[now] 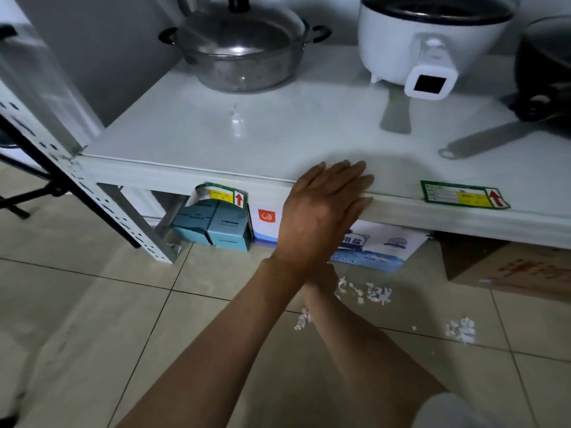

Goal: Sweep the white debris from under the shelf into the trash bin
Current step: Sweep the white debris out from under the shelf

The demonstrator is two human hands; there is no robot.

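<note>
White debris lies on the tiled floor in front of the low white shelf [216,180]. One cluster of white debris [378,293] sits near the shelf, a small one [302,318] is beside my right forearm, and a third [462,329] lies further right. My left hand [324,211] rests flat on the shelf's front edge with fingers extended, holding nothing. My right hand [324,281] is down at the floor next to the nearest debris, mostly hidden under my left wrist. No trash bin is in view.
On the shelf stand a steel pot [244,47], a white rice cooker [429,41] and a black pan [543,75]. Under it are teal boxes [213,225], a salt bag [380,245] and a cardboard box [509,267]. A black stand [46,180] is at left.
</note>
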